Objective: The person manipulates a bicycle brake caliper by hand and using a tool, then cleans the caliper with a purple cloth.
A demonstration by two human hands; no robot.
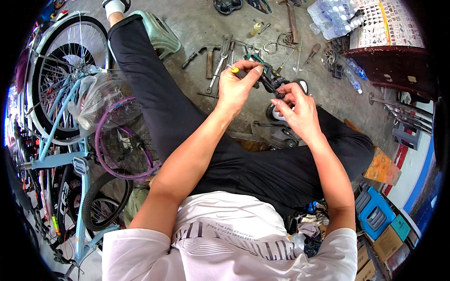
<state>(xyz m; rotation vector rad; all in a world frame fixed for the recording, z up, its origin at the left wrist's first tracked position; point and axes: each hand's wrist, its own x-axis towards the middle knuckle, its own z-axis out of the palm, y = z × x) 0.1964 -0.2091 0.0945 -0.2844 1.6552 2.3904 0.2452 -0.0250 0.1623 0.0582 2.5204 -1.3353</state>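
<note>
My left hand [237, 86] grips a screwdriver with a yellow and black handle [238, 70], its tip pointed toward a small black bicycle part [270, 79]. My right hand [296, 110] pinches that black part from below and to the right, fingers closed around it. Both hands hover above my knees, over the concrete floor. The exact shape of the part is partly hidden by my fingers.
A hammer [209, 58], wrenches [221, 63] and other loose tools lie on the concrete beyond my hands. A light blue bicycle [61, 140] and a purple-rimmed wheel [123, 140] stand at the left. A pack of water bottles [333, 16] and a dark red cabinet [391, 63] are at the upper right, blue crates [375, 213] lower right.
</note>
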